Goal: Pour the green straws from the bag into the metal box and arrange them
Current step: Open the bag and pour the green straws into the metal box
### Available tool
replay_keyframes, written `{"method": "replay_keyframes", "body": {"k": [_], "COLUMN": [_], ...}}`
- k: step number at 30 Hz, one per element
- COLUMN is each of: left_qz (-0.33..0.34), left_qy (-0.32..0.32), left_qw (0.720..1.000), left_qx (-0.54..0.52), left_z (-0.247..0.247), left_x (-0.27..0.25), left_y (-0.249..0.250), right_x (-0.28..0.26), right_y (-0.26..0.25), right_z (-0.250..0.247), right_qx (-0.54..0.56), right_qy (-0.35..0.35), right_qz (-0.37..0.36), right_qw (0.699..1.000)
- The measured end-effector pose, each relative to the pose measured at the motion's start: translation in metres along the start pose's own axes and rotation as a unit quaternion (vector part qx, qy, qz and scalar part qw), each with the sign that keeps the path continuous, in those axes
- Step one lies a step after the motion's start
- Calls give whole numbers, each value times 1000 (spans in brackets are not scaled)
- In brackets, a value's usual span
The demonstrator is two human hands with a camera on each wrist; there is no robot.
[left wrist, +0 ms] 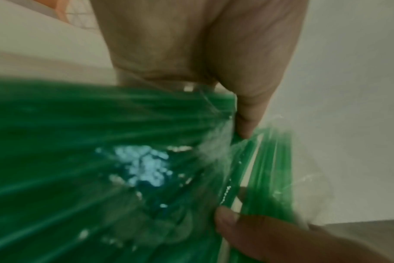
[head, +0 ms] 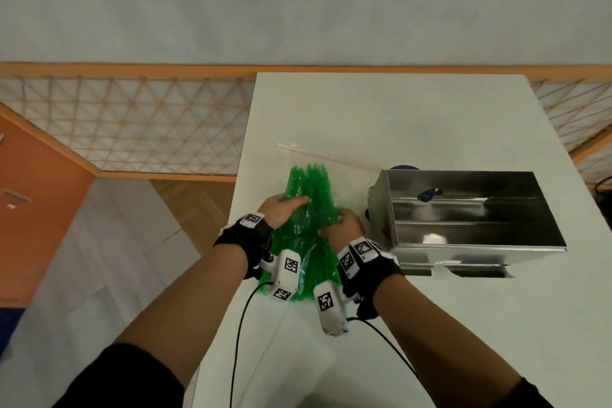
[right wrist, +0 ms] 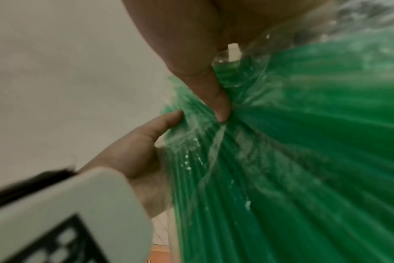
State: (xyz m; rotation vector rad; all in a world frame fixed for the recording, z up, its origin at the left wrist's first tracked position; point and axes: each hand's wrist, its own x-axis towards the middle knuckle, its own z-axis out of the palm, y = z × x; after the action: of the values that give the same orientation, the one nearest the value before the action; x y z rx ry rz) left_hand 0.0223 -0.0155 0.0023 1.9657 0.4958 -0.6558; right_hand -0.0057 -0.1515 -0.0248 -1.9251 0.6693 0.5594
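A clear plastic bag (head: 309,232) packed with green straws (head: 311,182) lies on the white table (head: 364,109), left of the metal box. The metal box (head: 477,252) stands open-topped, and no straws show inside it. My left hand (head: 294,204) grips the bag from its left side, fingers across the top. My right hand (head: 341,219) pinches the bag's right side, close to the box. In the left wrist view my left hand (left wrist: 243,128) digs its thumb into the crinkled bag (left wrist: 124,160). In the right wrist view my right hand (right wrist: 220,113) presses its thumb into the straws (right wrist: 304,160).
The bag's pink zip strip (head: 331,159) stretches across the table behind the straws. A dark blue round object (head: 405,167) sits just behind the box. The table's left edge (head: 238,182) drops to the floor right beside the bag. Black cables (head: 238,334) trail from my wrists.
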Motion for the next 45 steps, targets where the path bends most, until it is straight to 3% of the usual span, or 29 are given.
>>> {"method": "replay_keyframes", "body": {"k": [4,6,9,11,13,17,20,22,24,26,29,31,35,38,41,45], "left_qz": [68,109,159,157,140,161,180,201,206,205,181,184,263,256,204,234], "left_qy": [45,62,74,90,98,101,118,159,242,286,181,112,109,66,16,15], "left_qw": [996,991,982,980,980,978,974,966,947,936,952,966,959,958,958,963], "left_qx": [-20,-45,-72,-89,-107,-90,-67,-14,40,-26,-169,-142,-7,-108,-201,-137], "left_z": [-13,-22,-28,-28,-27,-21,-10,2,16,32,55,69,89,92,100,116], "left_x": [-9,-18,-34,-40,-43,-53,-55,-51,-66,-89,-120,-133,-139,-146,-156,-158], "left_y": [19,29,45,49,49,53,59,59,65,75,86,86,75,73,75,72], "right_x": [-30,-48,-75,-88,-102,-119,-126,-126,-127,-126,-125,-124,-122,-123,-124,-119], "right_y": [-13,-22,-42,-51,-57,-60,-56,-50,-42,-29,-8,3,17,21,18,11], "right_z": [-23,-41,-66,-81,-99,-132,-147,-154,-157,-154,-149,-147,-150,-163,-179,-188], "right_qx": [6,37,200,308,326,103,-98,-166,-213,-275,-276,-252,-251,-142,-49,4], "right_qy": [-13,15,41,58,87,113,99,93,57,27,22,17,-29,-40,8,57], "right_qz": [-97,-168,-210,-215,-237,-328,-383,-405,-402,-389,-381,-385,-395,-386,-381,-339], "right_qw": [995,985,956,925,911,932,913,894,889,879,882,888,883,911,923,939]}}
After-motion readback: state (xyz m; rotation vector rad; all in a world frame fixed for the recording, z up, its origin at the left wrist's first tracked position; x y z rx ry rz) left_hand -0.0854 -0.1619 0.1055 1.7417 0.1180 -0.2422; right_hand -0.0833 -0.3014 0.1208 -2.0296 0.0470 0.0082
